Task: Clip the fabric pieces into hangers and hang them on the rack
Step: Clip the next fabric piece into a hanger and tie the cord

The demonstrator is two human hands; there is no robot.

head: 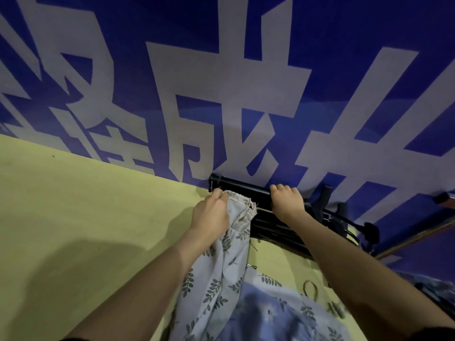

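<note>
Left hand (210,215) pinches the hemmed top edge of the leaf-print fabric piece (221,274); the rest hangs limp below the grip, draping toward more cloth at the bottom. Right hand (286,200) is curled over the black hanger bar (236,187), just right of the pinched hem. Fabric looks light, soft, floppy — likely to sag or slip from a clip, so hold it at the stitched hem, nearest the clip. Clip itself too dark to make out.
</note>
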